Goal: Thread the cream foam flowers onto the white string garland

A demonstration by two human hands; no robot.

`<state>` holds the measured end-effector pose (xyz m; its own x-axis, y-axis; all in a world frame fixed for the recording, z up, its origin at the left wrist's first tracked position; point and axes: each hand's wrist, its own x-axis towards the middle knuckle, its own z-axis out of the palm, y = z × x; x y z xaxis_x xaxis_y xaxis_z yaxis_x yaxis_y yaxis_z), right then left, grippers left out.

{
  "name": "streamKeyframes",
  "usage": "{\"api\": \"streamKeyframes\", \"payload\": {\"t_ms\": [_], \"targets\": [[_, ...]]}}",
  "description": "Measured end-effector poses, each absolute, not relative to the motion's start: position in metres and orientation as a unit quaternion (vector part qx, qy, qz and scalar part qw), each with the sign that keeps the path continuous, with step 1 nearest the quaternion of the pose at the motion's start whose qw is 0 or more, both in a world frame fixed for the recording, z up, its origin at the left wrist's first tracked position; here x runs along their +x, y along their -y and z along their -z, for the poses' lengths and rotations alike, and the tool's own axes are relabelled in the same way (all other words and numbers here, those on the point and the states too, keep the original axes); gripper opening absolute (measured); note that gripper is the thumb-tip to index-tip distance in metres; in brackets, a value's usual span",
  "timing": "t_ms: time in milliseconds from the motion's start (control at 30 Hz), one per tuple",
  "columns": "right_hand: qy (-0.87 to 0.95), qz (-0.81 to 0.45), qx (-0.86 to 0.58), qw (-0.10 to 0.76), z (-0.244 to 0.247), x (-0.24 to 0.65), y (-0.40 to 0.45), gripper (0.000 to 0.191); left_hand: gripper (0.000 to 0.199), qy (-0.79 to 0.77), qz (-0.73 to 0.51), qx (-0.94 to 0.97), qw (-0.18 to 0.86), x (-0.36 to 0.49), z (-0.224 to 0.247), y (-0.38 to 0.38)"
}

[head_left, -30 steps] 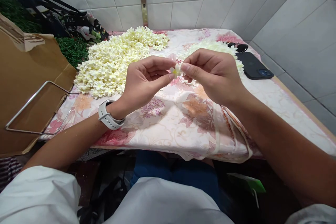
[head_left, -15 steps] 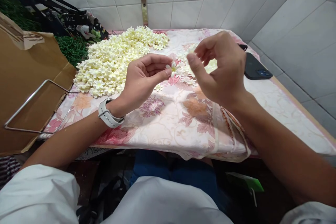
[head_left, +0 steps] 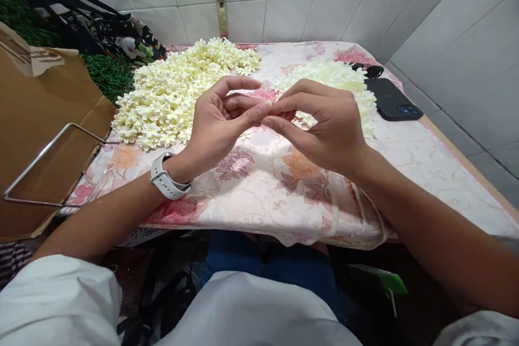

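Note:
My left hand [head_left: 221,124] and my right hand [head_left: 324,121] meet over the middle of the flowered tablecloth [head_left: 259,194], fingertips touching. Both hands are closed in a pinch, and whatever lies between the fingertips is hidden. Beside and behind my left hand spreads a large pile of cream-yellow flowers [head_left: 166,94]. Paler white flowers [head_left: 330,75] lie in a second pile behind my right hand. A white watch [head_left: 168,178] is on my left wrist.
At the right lies a black phone [head_left: 391,100] with a small dark object [head_left: 373,71] behind it. A cardboard box [head_left: 44,146], a metal wire frame [head_left: 36,165], green strands [head_left: 107,73] and a floral bag [head_left: 138,40] stand at the left. Tiled wall runs behind.
My right hand has come left and down to meet my left fingertips. The white flower that showed in my left pinch is now hidden. The white pile shows more fully.

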<state>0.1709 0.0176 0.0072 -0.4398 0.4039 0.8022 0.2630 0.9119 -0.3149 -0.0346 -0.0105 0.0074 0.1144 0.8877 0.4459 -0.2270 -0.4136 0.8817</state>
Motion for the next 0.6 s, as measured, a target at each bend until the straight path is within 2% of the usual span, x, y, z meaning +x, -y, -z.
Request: {"api": "streamKeyframes", "payload": {"t_ms": [367,600], "targets": [[0.813,-0.239,-0.211,0.487,-0.0123,0.1688,-0.0159,0.014,0.039,-0.259,-0.601,0.576,0.490,-0.0342,-0.0063,0.0063],[0.775,-0.303,-0.225,0.507,-0.0101,0.1670,-0.0178,0.021,0.045,-0.269,-0.592,0.606,0.458,-0.0336,-0.0106,0.0132]]}}
